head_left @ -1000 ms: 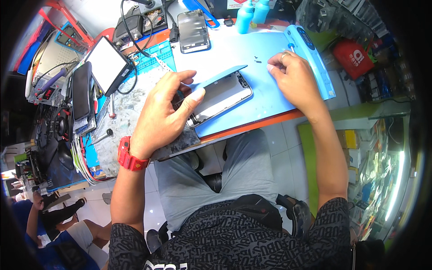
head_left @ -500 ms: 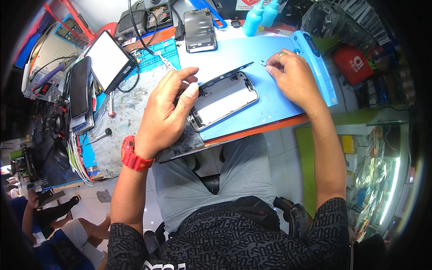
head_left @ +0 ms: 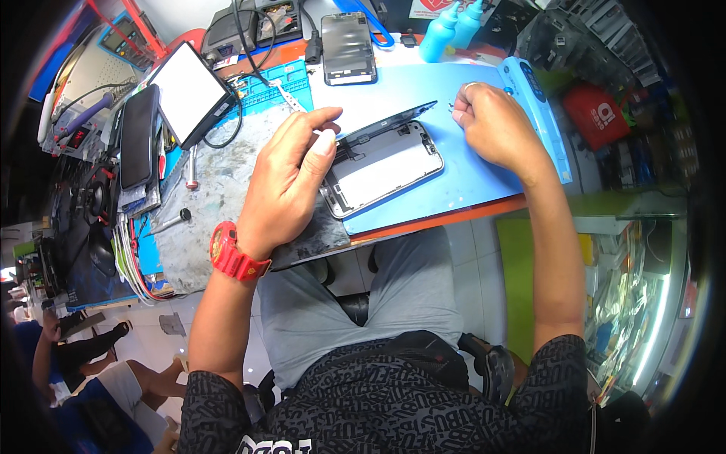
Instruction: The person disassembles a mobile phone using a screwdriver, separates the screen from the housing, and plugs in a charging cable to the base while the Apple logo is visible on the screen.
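Observation:
An opened phone (head_left: pixel 386 166) lies on the blue work mat (head_left: pixel 469 189), its pale inside facing up. Its dark screen panel (head_left: pixel 393 121) stands tilted up along the far edge. My left hand (head_left: pixel 283 178), with a red watch (head_left: pixel 231 253) on the wrist, grips the phone's left end, thumb and fingers over the frame. My right hand (head_left: pixel 495 129) rests on the mat to the right of the phone, clear of it. Its fingers are curled in, tips down beside a few tiny parts. I cannot make out anything held in them.
A second phone (head_left: pixel 348 47) lies at the back, with two blue bottles (head_left: pixel 441 34) to its right. A tablet (head_left: pixel 189 91) and a dark phone (head_left: pixel 140 136) sit at the left above a worn grey mat (head_left: pixel 219 204) with a screwdriver (head_left: pixel 170 222). A red pouch (head_left: pixel 601 113) lies at the right.
Both hands stay almost where they were. My left fingers have shifted a little on the phone's left end, and the view has moved slightly.

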A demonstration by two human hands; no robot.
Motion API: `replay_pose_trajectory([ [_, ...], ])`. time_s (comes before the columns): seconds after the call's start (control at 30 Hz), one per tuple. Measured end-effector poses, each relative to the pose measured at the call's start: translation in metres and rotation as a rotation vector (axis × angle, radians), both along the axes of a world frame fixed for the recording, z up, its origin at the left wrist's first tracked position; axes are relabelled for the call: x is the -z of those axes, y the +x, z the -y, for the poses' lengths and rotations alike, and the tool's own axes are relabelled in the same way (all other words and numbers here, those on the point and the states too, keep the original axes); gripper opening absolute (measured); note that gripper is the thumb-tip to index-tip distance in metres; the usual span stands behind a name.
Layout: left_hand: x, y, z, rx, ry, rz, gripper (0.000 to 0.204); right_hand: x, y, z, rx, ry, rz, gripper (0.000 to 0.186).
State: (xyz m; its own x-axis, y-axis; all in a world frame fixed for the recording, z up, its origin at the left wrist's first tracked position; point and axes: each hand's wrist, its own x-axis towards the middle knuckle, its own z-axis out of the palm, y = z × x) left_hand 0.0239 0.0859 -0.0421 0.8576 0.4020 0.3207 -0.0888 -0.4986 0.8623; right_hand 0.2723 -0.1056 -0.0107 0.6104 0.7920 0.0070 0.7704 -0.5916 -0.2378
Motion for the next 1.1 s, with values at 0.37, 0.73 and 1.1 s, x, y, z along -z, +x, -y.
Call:
replay_pose_trajectory([
  [0.37, 0.007, 0.003, -0.006, -0.012, 0.092, 0.105, 0.035, 0.035, -0.01, 0.017, -0.045, 0.159, 0.328, 0.008],
  [0.73, 0.008, 0.002, -0.006, -0.014, 0.075, 0.101, 0.037, 0.015, -0.016, 0.039, -0.144, 0.316, 0.091, 0.018],
  [1.1, 0.003, -0.001, -0.007, 0.007, 0.038, 0.03, 0.039, 0.025, -0.037, 0.041, 0.127, 0.621, -0.274, 0.01],
])
